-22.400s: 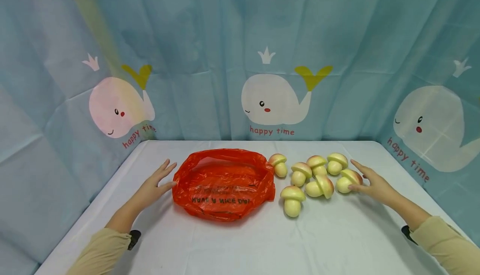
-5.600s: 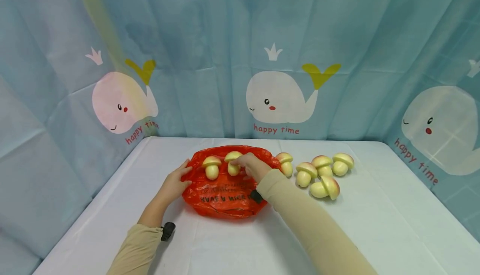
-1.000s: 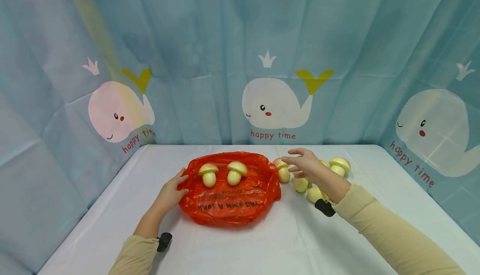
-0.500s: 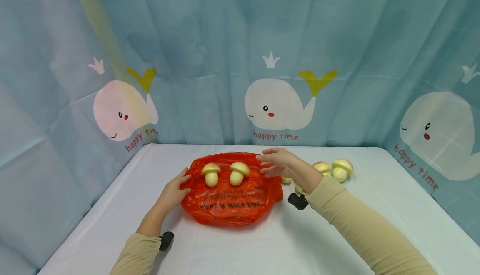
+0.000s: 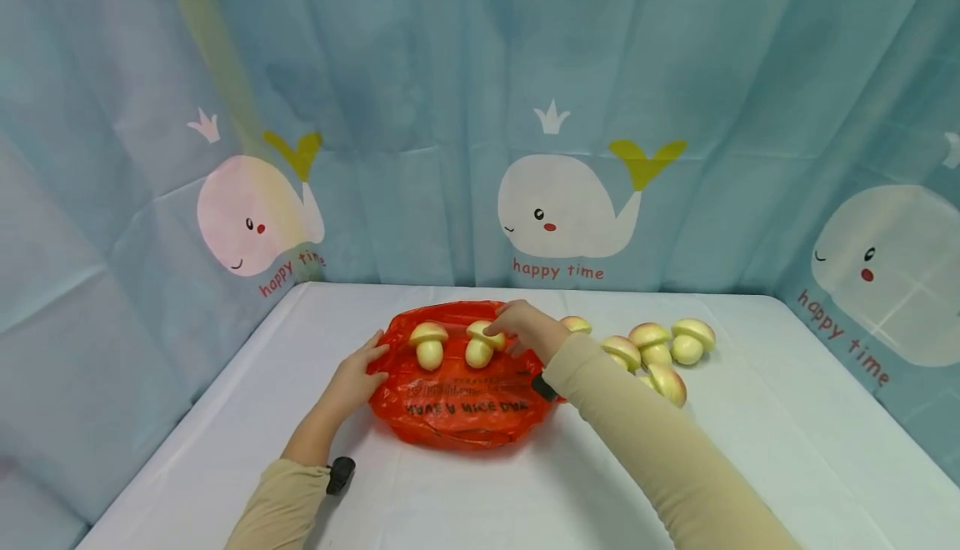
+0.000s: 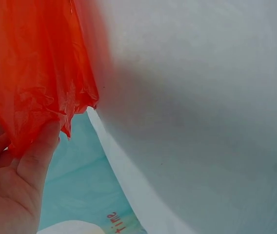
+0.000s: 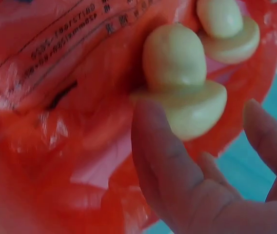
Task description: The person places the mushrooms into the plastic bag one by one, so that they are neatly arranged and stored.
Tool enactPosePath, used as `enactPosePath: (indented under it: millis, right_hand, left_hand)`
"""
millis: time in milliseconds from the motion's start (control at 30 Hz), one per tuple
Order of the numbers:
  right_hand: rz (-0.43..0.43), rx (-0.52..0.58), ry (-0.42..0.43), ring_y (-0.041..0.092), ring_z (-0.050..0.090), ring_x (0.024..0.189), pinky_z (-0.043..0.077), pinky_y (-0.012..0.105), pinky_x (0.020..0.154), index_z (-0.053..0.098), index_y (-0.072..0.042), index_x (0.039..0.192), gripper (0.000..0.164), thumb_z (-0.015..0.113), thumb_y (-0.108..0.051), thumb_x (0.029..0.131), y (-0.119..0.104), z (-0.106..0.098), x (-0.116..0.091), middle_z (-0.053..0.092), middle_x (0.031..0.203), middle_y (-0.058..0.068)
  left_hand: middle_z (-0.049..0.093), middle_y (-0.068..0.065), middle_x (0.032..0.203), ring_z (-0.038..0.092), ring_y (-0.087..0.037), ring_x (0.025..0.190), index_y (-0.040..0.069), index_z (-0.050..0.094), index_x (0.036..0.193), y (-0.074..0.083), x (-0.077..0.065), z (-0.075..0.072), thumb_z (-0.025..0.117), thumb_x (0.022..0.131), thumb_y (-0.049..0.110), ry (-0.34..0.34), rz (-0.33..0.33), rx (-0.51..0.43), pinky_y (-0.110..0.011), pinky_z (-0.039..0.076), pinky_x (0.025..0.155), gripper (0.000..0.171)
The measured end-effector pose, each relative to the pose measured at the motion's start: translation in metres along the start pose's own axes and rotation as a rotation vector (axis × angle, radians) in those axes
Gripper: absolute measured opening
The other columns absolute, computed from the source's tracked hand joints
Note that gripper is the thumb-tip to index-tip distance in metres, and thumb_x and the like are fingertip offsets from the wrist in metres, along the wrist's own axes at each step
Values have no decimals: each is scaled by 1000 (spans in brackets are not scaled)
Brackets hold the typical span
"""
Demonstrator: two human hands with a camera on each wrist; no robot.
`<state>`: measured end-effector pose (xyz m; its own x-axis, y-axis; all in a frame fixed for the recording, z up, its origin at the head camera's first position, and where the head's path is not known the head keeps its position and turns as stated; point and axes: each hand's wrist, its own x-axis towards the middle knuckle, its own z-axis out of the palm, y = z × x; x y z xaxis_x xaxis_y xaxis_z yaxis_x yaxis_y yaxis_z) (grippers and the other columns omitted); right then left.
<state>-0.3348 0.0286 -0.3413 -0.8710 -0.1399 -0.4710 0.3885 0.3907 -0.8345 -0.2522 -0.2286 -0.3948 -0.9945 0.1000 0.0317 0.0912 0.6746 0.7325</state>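
A red plastic bag [image 5: 450, 417] lies with its mouth spread on the white table. My left hand [image 5: 351, 379] is at its left side, and in the left wrist view the thumb and fingers pinch the bag's edge [image 6: 36, 107]. Two pale yellow toy mushrooms sit inside: a left mushroom [image 5: 429, 345] and a right mushroom [image 5: 478, 345]. Over the bag's right part, my right hand [image 5: 529, 329] reaches to the right mushroom. In the right wrist view, its fingers are spread, with a fingertip right at the cap of that mushroom [image 7: 175, 63] and a gap to the others.
Several more toy mushrooms [image 5: 651, 342] stand or lie on the table [image 5: 750, 417] right of the bag, partly hidden by the right sleeve [image 5: 645, 425]. A blue curtain [image 5: 420, 200] with printed whales hangs behind the table and along its sides.
Over the last second my right hand has moved left from the loose mushrooms to the right mushroom in the bag. Both bagged mushrooms lay outside it 22 seconds ago. The left hand stays at the bag.
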Motion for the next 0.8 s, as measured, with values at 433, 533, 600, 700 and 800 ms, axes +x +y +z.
enactPosePath:
  millis: [433, 533, 600, 700, 800]
  right_hand:
    - [-42, 49, 216, 35, 54, 109, 48, 44, 96, 50, 4, 124, 47, 73, -6, 84, 11, 40, 20, 53, 124, 19]
    - [-54, 76, 204, 34, 50, 111, 45, 43, 101, 49, 6, 127, 51, 73, -4, 84, 14, 43, 24, 51, 127, 20]
    - [-55, 83, 190, 34, 48, 113, 43, 43, 103, 48, 6, 130, 52, 72, -1, 84, 16, 44, 26, 50, 129, 21]
    - [-58, 86, 176, 34, 48, 115, 43, 43, 104, 49, 6, 130, 52, 71, 2, 83, 19, 46, 30, 50, 129, 22]
    - [-69, 81, 176, 34, 49, 114, 44, 43, 103, 50, 6, 130, 52, 71, 2, 82, 20, 48, 31, 51, 128, 21]
  left_hand:
    - [20, -24, 156, 17, -44, 142, -17, 39, 138, -1, -1, 2, 54, 91, -10, 9, 6, -10, -55, 22, 112, 50]
    - [20, -24, 156, 17, -43, 142, -17, 39, 138, 0, -2, 2, 54, 91, -10, 10, 1, -14, -55, 22, 112, 50]
    - [20, -24, 157, 17, -43, 142, -16, 39, 138, 1, -2, 2, 54, 92, -10, 12, -1, -15, -54, 22, 112, 50]
    - [20, -23, 156, 18, -43, 142, -16, 40, 138, 0, -1, 2, 54, 91, -9, 18, 2, -9, -54, 22, 112, 50]
    - [21, -24, 156, 18, -43, 142, -16, 40, 138, -1, 0, 1, 54, 91, -10, 22, 6, -1, -54, 22, 112, 50]
